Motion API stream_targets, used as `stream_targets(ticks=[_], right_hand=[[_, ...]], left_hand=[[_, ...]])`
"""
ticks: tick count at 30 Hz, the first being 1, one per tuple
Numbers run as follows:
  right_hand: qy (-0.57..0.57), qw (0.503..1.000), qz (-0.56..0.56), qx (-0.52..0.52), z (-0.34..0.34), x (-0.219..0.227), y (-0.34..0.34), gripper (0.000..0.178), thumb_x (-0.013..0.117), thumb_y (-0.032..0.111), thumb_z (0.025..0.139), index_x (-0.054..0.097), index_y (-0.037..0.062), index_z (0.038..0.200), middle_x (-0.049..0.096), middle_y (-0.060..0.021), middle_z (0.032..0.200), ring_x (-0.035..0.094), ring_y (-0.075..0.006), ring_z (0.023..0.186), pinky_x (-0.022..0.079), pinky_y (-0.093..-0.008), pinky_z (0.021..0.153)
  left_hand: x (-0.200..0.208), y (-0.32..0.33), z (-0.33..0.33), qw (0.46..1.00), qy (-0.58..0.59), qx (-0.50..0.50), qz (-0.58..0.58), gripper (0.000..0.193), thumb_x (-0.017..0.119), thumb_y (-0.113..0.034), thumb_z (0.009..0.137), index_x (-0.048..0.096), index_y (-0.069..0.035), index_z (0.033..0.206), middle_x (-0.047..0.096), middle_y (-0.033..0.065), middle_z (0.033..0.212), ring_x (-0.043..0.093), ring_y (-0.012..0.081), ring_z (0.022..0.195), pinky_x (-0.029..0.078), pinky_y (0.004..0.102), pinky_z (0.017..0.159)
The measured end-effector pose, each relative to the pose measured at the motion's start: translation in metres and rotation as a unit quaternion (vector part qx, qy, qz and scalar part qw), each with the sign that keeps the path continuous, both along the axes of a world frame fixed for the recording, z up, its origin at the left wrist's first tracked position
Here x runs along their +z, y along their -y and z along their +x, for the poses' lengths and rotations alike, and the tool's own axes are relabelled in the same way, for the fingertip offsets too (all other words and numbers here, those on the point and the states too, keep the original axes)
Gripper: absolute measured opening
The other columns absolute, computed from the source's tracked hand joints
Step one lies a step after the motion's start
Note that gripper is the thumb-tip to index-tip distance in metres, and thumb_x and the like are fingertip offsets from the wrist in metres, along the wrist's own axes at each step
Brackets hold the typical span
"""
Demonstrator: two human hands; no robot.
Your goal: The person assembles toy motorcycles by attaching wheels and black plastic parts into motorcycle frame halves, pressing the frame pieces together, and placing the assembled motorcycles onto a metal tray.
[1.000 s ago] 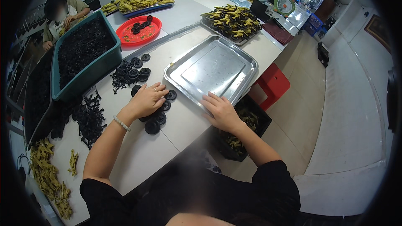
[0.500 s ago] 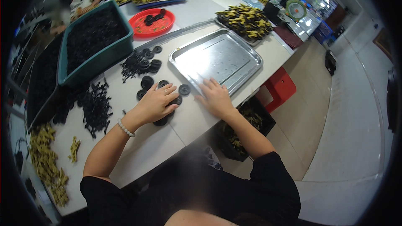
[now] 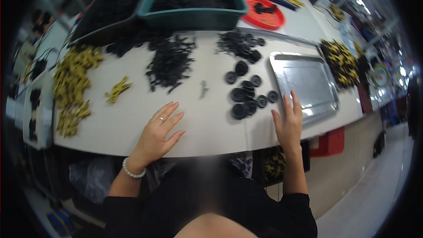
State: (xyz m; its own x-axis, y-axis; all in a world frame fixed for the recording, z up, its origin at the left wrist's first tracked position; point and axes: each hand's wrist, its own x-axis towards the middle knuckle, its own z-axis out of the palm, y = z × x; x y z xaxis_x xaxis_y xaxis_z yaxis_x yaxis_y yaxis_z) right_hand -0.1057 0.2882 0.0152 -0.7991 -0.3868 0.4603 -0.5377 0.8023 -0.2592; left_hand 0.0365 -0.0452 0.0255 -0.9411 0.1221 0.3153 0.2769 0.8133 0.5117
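Observation:
Over the white table, my left hand [image 3: 159, 131] is open with its fingers spread and nothing in it. My right hand [image 3: 291, 125] is also open, its fingertips by the near left edge of a shiny metal tray [image 3: 305, 86]; whether they touch it I cannot tell. Between the hands and a little beyond lie several round black wheel-like discs [image 3: 239, 111], some overlapping. A small dark piece [image 3: 203, 89] lies beyond my left hand, slightly blurred. Farther off is a heap of small black stick-like parts [image 3: 171, 61]. To the left lies a little cluster of yellow parts [image 3: 118, 89].
A teal bin [image 3: 194, 20] full of black parts stands at the back, beside a dark bin [image 3: 103, 15]. Yellow parts [image 3: 72, 90] are piled at the left. At the back right are a red plate [image 3: 266, 20] and a heap of yellow-black parts [image 3: 339, 64]. A red stool [image 3: 328, 143] stands below.
The view has swung left. My left hand has come away from the black discs and moved left, fingers spread. My right hand has shifted back from over the tray to its edge.

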Motion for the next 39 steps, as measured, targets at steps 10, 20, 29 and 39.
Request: stream_targets(ticks=[10, 20, 29, 39], right_hand=[[0.131, 0.946, -0.001, 0.296, -0.006, 0.032, 0.128, 0.029, 0.069, 0.013, 0.08, 0.065, 0.0032, 0.106, 0.066, -0.0139, 0.104, 0.064, -0.0307, 0.09, 0.051, -0.0379, 0.078], [0.16, 0.934, -0.003, 0.32, -0.059, 0.038, 0.227, 0.026, 0.067, 0.015, 0.082, 0.068, 0.0029, 0.105, 0.069, -0.0147, 0.092, 0.066, -0.029, 0.084, 0.05, -0.0367, 0.077], [0.127, 0.942, -0.006, 0.312, -0.115, 0.029, 0.304, 0.027, 0.064, 0.015, 0.082, 0.068, 0.0054, 0.107, 0.067, -0.0149, 0.1, 0.064, -0.0313, 0.092, 0.05, -0.0387, 0.082], [0.087, 0.945, 0.093, 0.302, -0.128, 0.01, 0.366, 0.043, 0.065, 0.019, 0.082, 0.059, 0.0028, 0.121, 0.059, -0.0161, 0.122, 0.054, -0.0353, 0.114, 0.044, -0.0404, 0.096]], left_hand=[[-0.022, 0.099, 0.026, 0.933, -0.086, 0.338, -0.093, 0.039, 0.07, -0.008, 0.077, 0.061, 0.003, 0.113, 0.057, 0.0202, 0.122, 0.054, 0.0346, 0.108, 0.046, 0.0416, 0.093], [-0.017, 0.133, 0.01, 0.961, 0.065, 0.263, -0.053, 0.03, 0.064, -0.002, 0.078, 0.065, -0.001, 0.109, 0.061, 0.0171, 0.116, 0.056, 0.0336, 0.105, 0.046, 0.0384, 0.093], [-0.013, 0.101, 0.055, 0.991, -0.051, 0.121, -0.019, 0.034, 0.065, 0.0, 0.077, 0.064, -0.002, 0.111, 0.058, 0.0158, 0.125, 0.05, 0.0328, 0.123, 0.041, 0.0392, 0.102], [-0.025, 0.198, 0.117, 0.818, -0.087, 0.553, -0.129, 0.052, 0.071, -0.017, 0.077, 0.056, -0.006, 0.126, 0.045, 0.0222, 0.137, 0.042, 0.0411, 0.125, 0.038, 0.0495, 0.101]])
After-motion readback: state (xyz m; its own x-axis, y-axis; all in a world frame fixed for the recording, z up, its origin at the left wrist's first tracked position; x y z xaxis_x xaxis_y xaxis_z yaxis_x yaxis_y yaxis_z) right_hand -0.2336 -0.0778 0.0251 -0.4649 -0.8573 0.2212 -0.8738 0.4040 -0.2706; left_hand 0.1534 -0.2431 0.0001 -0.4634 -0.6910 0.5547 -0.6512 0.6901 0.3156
